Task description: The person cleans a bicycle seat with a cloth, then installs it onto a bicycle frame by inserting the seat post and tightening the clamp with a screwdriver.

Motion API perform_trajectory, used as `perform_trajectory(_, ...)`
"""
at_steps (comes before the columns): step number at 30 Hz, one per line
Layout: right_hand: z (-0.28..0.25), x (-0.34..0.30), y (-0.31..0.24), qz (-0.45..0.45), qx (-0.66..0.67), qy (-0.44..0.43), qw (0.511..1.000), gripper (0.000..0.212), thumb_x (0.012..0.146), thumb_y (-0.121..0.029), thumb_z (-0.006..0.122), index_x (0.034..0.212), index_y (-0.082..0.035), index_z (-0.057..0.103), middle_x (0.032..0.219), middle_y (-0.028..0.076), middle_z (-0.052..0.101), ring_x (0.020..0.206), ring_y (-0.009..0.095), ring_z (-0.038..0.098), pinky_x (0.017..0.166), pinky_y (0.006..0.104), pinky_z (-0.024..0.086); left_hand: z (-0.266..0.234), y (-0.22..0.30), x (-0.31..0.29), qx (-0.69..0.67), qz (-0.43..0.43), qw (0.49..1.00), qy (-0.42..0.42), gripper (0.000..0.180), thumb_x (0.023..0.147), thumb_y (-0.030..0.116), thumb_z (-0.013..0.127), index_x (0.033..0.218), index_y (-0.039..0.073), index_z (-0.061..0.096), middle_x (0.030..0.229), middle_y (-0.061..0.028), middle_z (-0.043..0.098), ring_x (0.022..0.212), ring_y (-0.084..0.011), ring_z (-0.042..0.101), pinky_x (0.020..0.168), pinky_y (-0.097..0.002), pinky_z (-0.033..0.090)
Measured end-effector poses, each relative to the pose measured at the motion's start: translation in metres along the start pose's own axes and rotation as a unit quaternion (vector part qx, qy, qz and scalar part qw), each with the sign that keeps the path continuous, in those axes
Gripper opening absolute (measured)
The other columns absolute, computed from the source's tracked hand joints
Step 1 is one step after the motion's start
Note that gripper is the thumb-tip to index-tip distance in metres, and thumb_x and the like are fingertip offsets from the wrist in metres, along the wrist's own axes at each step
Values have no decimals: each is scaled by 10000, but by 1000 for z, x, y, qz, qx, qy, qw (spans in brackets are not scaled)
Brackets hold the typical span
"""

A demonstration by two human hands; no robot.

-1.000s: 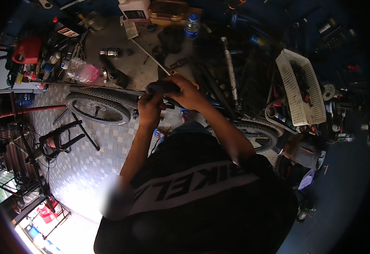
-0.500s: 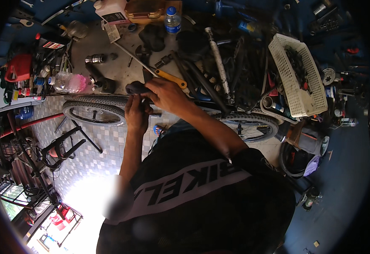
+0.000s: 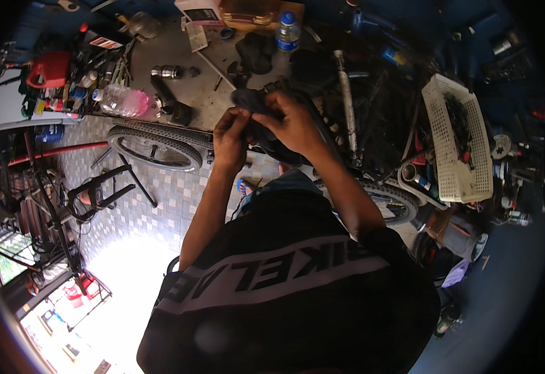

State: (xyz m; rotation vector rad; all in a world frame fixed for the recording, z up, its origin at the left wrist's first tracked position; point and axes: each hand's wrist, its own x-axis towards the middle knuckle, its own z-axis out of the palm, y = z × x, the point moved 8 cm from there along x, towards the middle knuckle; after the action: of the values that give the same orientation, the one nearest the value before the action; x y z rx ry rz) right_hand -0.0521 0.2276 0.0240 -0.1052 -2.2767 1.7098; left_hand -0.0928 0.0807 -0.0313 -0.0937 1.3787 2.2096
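1. The workbench (image 3: 179, 68) ran across the top of the view, crowded with tools and parts.
2. A bicycle (image 3: 160, 146) lay along the bench's near edge, its wheels to either side of the person's arms.
3. A white basket (image 3: 456, 134) stood at the right, well apart from the hands.
4. A pink bottle (image 3: 126, 101) lay on the bench to the left; a clear bottle (image 3: 287, 31) stood at the top.
5. The left hand (image 3: 232, 140) and right hand (image 3: 294, 124) were close together, both clamped on a dark object (image 3: 254, 103).
6. The object sat between the hands, projecting above the fingers, over the bench edge. Its kind could not be told.
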Motion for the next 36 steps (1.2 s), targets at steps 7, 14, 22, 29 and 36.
perform_trajectory(7, -43, -14, 26, 177, 218, 86, 956, 397, 941, -269, 753, 1207, 1, 637, 1067, 57, 711, 944, 123, 649, 853, 281, 505, 24, -1, 6, -93, -22, 995, -15, 213, 989, 253, 676, 1021, 58, 595, 864, -90, 670, 561, -119, 519, 533, -274, 435)
perform_trajectory(14, -224, -37, -41, 118, -1, 354, 928, 475, 918, -384, 749, 1147, 29, 699, 1071, 102, 728, 1049, 206, 654, 962, 337, 481, 17, 2, 11, -69, 12, 997, -34, 226, 1011, 245, 619, 1102, 42, 581, 991, -121, 693, 603, -131, 503, 577, -305, 432)
perform_trajectory(22, -226, -17, -18, 73, -621, 122, 770, 537, 804, -259, 759, 1310, -135, 627, 1310, 174, 573, 1266, 392, 516, 1070, 498, 434, -5, -9, 18, -81, -49, 995, 0, 265, 1038, 263, 529, 1162, 43, 609, 1054, -99, 662, 627, -129, 540, 572, -294, 449)
perform_trajectory(29, -86, 28, 53, -180, -726, -63, 661, 624, 816, -248, 750, 1407, -154, 572, 1324, 157, 578, 1315, 328, 490, 1163, 505, 325, 0, -26, 24, -36, -91, 995, 10, 231, 996, 293, 642, 987, 63, 621, 877, -46, 639, 611, -108, 519, 554, -290, 426)
perform_trajectory(36, -138, 98, 54, -92, -566, -121, 810, 449, 829, -347, 780, 1167, -73, 669, 870, 171, 722, 952, 349, 697, 973, 481, 491, 36, -21, 22, 274, 21, 958, -83, 248, 922, 289, 740, 893, 48, 687, 772, -35, 664, 651, -165, 620, 587, -320, 492)
